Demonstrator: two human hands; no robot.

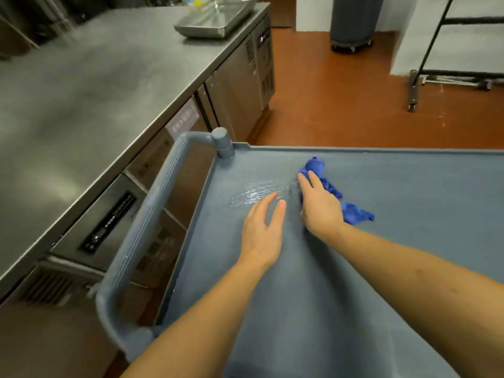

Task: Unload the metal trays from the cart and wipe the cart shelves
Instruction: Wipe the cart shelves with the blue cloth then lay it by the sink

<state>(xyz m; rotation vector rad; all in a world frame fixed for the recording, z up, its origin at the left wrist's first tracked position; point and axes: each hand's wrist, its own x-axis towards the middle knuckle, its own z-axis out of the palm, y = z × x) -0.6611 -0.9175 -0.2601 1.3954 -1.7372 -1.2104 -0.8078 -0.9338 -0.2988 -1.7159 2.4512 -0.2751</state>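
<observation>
Shelf of the gray cart lies under my arms. My left hand is spread over it, fingers straight, holding nothing; just beside it my right hand presses a blue cloth flat onto the shelf with straight fingers. A wet streak glistens ahead of my left fingertips. Farther left, metal trays sit on the steel counter.

The grey cart's top shelf carries a crumpled blue cloth with a wet smear just left of it. On the steel counter beside the cart, metal trays sit stacked near the far end.
</observation>
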